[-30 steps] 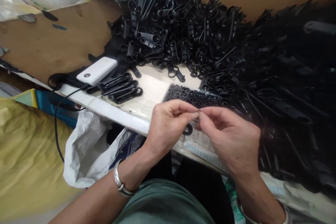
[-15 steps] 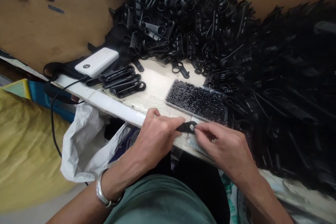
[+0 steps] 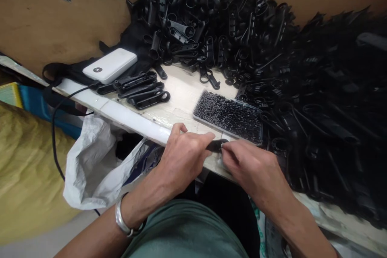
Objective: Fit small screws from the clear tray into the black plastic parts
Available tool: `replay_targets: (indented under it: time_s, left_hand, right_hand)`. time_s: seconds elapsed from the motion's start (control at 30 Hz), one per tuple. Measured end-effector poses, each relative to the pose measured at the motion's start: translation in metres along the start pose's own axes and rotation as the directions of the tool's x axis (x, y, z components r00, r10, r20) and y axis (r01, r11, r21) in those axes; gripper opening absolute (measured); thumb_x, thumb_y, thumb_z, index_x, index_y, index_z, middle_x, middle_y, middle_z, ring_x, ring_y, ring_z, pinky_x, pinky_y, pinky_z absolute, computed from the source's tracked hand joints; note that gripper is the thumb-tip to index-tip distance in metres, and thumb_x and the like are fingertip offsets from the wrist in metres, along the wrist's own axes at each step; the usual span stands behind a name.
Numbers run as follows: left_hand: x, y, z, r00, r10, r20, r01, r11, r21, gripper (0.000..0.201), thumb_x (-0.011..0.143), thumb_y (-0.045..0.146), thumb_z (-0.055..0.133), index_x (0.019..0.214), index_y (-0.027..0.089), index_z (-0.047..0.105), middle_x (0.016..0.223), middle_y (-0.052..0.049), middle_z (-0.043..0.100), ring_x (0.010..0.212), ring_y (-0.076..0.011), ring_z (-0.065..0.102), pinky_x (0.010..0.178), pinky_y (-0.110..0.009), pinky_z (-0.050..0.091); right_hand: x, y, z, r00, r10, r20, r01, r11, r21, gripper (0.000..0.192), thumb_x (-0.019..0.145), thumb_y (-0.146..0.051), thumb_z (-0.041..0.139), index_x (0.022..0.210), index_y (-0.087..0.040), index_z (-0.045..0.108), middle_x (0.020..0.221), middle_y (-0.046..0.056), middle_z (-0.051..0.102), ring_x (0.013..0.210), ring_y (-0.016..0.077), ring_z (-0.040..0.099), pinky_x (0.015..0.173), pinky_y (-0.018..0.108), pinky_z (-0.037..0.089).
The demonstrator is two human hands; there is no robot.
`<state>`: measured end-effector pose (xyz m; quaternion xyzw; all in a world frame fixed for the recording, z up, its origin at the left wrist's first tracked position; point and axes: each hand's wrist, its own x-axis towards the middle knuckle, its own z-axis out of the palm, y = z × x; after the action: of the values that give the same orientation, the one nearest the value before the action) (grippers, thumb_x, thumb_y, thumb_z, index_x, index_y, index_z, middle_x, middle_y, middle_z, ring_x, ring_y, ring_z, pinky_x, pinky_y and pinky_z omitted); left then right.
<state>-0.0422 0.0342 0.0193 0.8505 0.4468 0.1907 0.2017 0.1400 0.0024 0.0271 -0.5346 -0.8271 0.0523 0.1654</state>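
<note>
Between my hands, over the table's front edge, is a black plastic handle-shaped part with a ring at its right end. My left hand is closed around its left portion, thumb and fingers pinching it. At the ring end, my right hand has its thumb and forefinger pressed together, touching the part; whatever small piece they pinch is hidden. Just behind stands a shallow clear tray full of tiny dark pieces. Several similar black parts lie in a row to the left.
A large heap of black plastic parts covers the table's back and right side. A white power bank with a black cable lies at left. A white sack hangs below the edge, beside a yellow sack.
My right hand has moved slightly left, its fingertips now covering more of the part's ring. My left hand keeps its hold. The view has shifted a little.
</note>
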Motion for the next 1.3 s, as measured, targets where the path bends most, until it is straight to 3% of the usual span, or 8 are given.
replay_targets:
  time_s: [0.23, 0.43, 0.6, 0.77, 1.03, 1.3]
  left_hand:
    - [-0.001, -0.002, 0.004, 0.999, -0.015, -0.046, 0.014, 1.0, -0.015, 0.014, 0.08, 0.017, 0.061, 0.093, 0.02, 0.06, 0.068, -0.002, 0.069, 0.066, -0.0182, 0.06, 0.083, -0.036, 0.029]
    - [-0.001, -0.002, 0.005, 0.997, 0.001, -0.075, -0.004, 0.999, -0.046, 0.019, 0.08, 0.013, 0.059, 0.098, 0.02, 0.062, 0.077, -0.003, 0.072, 0.07, -0.0178, 0.062, 0.084, -0.036, 0.028]
    - [-0.001, -0.001, 0.003, 0.998, 0.019, -0.059, -0.024, 0.997, -0.079, 0.01, 0.083, 0.012, 0.055, 0.084, 0.02, 0.063, 0.074, -0.001, 0.071, 0.072, -0.0168, 0.062, 0.082, -0.035, 0.027]
    - [-0.002, -0.004, 0.006, 0.996, 0.042, -0.075, -0.048, 0.995, -0.084, 0.013, 0.081, 0.011, 0.054, 0.084, 0.02, 0.063, 0.076, 0.0, 0.071, 0.073, -0.0169, 0.061, 0.081, -0.036, 0.028]
    - [-0.004, -0.005, 0.006, 0.991, 0.134, -0.027, -0.132, 0.989, 0.061, 0.024, 0.087, 0.009, 0.045, 0.091, 0.023, 0.064, 0.083, -0.001, 0.066, 0.079, -0.0181, 0.056, 0.078, -0.038, 0.027]
    - [-0.006, -0.007, 0.008, 0.984, 0.178, -0.021, -0.173, 0.976, 0.129, 0.027, 0.084, 0.009, 0.047, 0.096, 0.025, 0.066, 0.09, -0.005, 0.063, 0.085, -0.0204, 0.05, 0.076, -0.039, 0.026]
  right_hand:
    - [0.003, -0.01, 0.0, 0.998, 0.006, 0.058, 0.0, 0.995, -0.099, 0.022, 0.09, -0.014, 0.044, 0.069, -0.017, 0.052, 0.063, 0.001, 0.05, 0.056, 0.0144, 0.05, 0.057, 0.029, 0.034]
    - [0.003, -0.009, -0.006, 0.979, 0.152, 0.138, -0.171, 0.975, 0.141, 0.019, 0.094, -0.019, 0.043, 0.088, -0.018, 0.061, 0.081, 0.003, 0.062, 0.072, 0.0168, 0.059, 0.068, 0.029, 0.04]
    - [0.002, -0.01, -0.002, 0.973, 0.22, 0.073, -0.227, 0.969, 0.094, 0.022, 0.093, -0.021, 0.042, 0.086, -0.018, 0.062, 0.08, 0.004, 0.064, 0.073, 0.019, 0.061, 0.067, 0.03, 0.041]
    - [0.004, -0.011, 0.001, 0.975, 0.216, 0.051, -0.218, 0.975, 0.037, 0.022, 0.091, -0.022, 0.043, 0.078, -0.019, 0.06, 0.071, 0.002, 0.062, 0.066, 0.0177, 0.059, 0.061, 0.028, 0.04]
    - [0.02, -0.006, -0.013, 0.955, 0.173, 0.239, -0.185, 0.982, 0.028, 0.027, 0.089, -0.022, 0.042, 0.074, -0.02, 0.064, 0.067, 0.002, 0.064, 0.059, 0.0168, 0.059, 0.056, 0.027, 0.038]
    - [0.027, -0.006, -0.02, 0.942, 0.174, 0.286, -0.205, 0.976, 0.08, 0.028, 0.088, -0.023, 0.042, 0.071, -0.022, 0.064, 0.064, -0.001, 0.063, 0.06, 0.0159, 0.059, 0.054, 0.025, 0.037]
